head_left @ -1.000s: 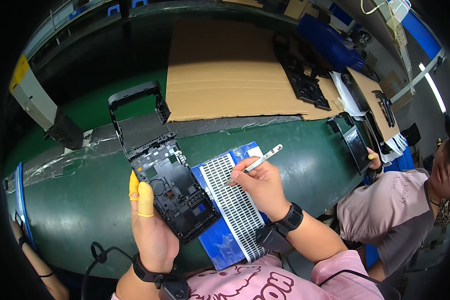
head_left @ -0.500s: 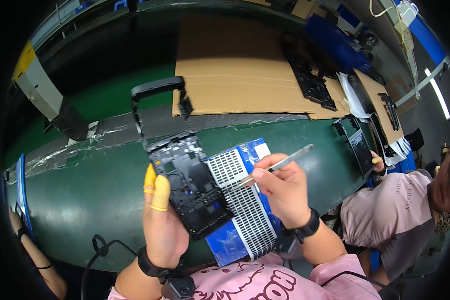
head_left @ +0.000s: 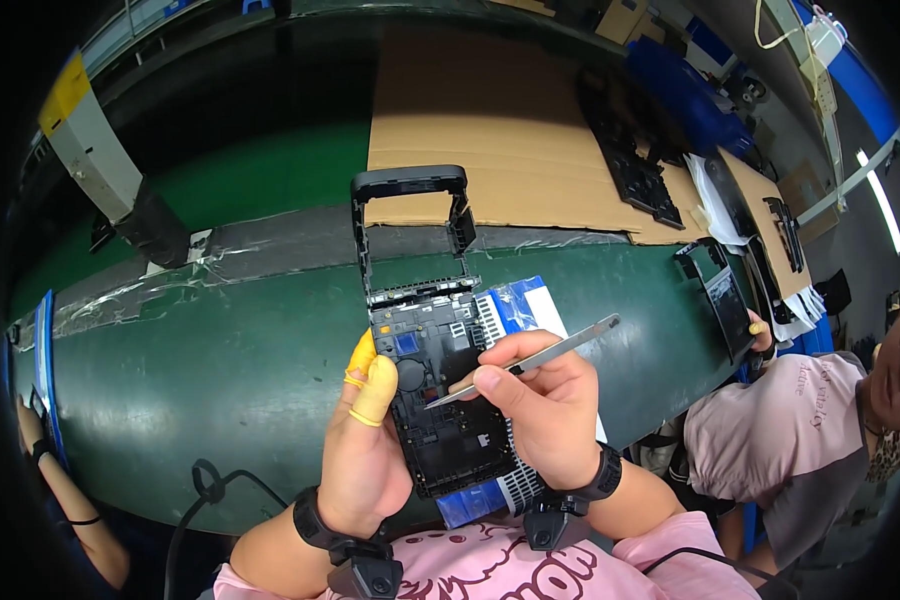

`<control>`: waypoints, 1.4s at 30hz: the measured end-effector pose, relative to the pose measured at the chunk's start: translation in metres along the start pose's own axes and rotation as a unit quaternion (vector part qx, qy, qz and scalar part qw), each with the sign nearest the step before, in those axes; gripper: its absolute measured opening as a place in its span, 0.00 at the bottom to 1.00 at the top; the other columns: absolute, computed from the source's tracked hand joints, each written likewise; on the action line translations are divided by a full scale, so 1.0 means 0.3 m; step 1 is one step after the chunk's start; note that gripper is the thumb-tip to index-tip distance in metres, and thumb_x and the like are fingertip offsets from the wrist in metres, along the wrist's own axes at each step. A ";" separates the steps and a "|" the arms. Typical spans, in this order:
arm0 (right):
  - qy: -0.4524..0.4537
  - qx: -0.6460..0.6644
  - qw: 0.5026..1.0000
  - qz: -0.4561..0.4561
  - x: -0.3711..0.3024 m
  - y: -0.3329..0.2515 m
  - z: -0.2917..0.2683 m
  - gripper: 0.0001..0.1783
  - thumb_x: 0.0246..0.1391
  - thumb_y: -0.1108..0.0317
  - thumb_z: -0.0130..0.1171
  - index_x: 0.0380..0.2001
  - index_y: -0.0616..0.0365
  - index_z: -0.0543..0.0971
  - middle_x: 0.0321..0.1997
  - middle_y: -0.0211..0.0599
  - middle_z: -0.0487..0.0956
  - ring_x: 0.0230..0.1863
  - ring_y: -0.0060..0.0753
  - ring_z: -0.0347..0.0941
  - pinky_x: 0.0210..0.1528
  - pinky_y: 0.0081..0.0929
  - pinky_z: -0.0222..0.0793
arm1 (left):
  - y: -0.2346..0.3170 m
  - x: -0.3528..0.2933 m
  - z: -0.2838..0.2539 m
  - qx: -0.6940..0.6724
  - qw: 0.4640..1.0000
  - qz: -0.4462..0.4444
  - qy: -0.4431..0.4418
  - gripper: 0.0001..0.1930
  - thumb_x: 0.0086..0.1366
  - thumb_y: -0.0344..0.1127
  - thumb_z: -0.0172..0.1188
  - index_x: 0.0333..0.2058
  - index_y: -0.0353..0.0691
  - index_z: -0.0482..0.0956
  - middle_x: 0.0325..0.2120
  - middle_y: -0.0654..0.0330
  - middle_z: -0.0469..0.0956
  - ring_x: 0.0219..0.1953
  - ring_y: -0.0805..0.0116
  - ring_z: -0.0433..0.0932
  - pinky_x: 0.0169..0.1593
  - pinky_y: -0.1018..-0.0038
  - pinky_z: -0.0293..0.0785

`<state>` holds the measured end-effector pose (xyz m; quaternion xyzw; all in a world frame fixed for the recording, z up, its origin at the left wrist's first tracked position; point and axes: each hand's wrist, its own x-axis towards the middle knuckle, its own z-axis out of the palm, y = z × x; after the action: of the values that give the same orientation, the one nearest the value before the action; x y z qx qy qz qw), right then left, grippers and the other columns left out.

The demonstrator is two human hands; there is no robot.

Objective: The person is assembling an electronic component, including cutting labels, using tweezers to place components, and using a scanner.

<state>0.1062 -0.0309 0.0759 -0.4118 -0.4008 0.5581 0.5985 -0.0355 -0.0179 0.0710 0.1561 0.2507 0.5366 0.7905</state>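
My left hand [head_left: 367, 475], with yellow finger cots on thumb and a finger, is closed on the left edge of a black plastic device housing [head_left: 460, 440]. An open rectangular frame [head_left: 410, 180] stands out from the housing's far end. Pinched in my right hand [head_left: 555, 415] are metal tweezers [head_left: 560, 347], their tips over the inside of the housing. Whether the tips touch it or hold a small piece I cannot tell. Under the housing and my right hand lies a white sheet with rows of dark rectangles [head_left: 520, 485], on a blue backing [head_left: 470, 503].
Brown cardboard [head_left: 500, 175] covers the far side of the green table [head_left: 220, 380], with black plastic parts [head_left: 640, 185] on it. At right a co-worker's hand [head_left: 758, 332] holds a black panel [head_left: 727, 305]. Another person's arm [head_left: 75, 510] shows at left. A black cable [head_left: 210, 485] loops nearby.
The housing has shifted right and turned more upright, covering more of the sheet. The tweezer tips have moved left, from over the sheet to over the housing's inside.
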 end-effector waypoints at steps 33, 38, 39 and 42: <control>0.075 0.027 0.996 -0.036 0.005 -0.040 -0.007 0.07 0.49 0.79 0.53 0.34 0.64 0.71 0.27 0.40 0.76 0.22 0.18 0.68 0.24 0.12 0.62 | 0.002 0.003 0.001 -0.007 1.000 0.005 -0.004 0.20 0.63 0.36 0.46 0.54 0.41 0.58 0.46 0.59 0.68 0.47 0.69 0.69 0.50 0.71 0.66; 0.150 0.068 0.981 -0.105 -0.037 -0.107 -0.126 0.09 0.47 0.79 0.54 0.34 0.65 0.71 0.25 0.41 0.76 0.18 0.14 0.60 0.18 0.11 0.52 | 0.005 -0.004 0.002 0.034 0.999 -0.032 0.025 0.33 0.46 0.15 0.47 0.54 0.38 0.56 0.43 0.54 0.70 0.43 0.65 0.72 0.48 0.71 0.68; 0.155 0.069 0.979 -0.113 -0.049 -0.109 -0.150 0.09 0.47 0.79 0.54 0.34 0.65 0.71 0.25 0.41 0.76 0.18 0.14 0.60 0.18 0.11 0.52 | 0.013 -0.005 0.008 0.052 0.998 -0.017 0.022 0.32 0.46 0.15 0.46 0.54 0.36 0.56 0.43 0.54 0.70 0.42 0.66 0.72 0.47 0.72 0.68; 0.175 0.037 0.975 -0.134 -0.089 -0.098 -0.225 0.08 0.46 0.79 0.55 0.33 0.64 0.71 0.23 0.40 0.75 0.17 0.14 0.59 0.18 0.12 0.53 | 0.042 -0.006 -0.012 0.131 0.991 0.024 0.031 0.30 0.45 0.16 0.47 0.52 0.33 0.59 0.41 0.56 0.71 0.40 0.68 0.74 0.43 0.74 0.71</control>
<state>0.1780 -0.0617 0.0802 -0.4233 -0.3202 0.4067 0.7435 -0.0478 -0.0150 0.0748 0.2475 0.3392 0.5223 0.7422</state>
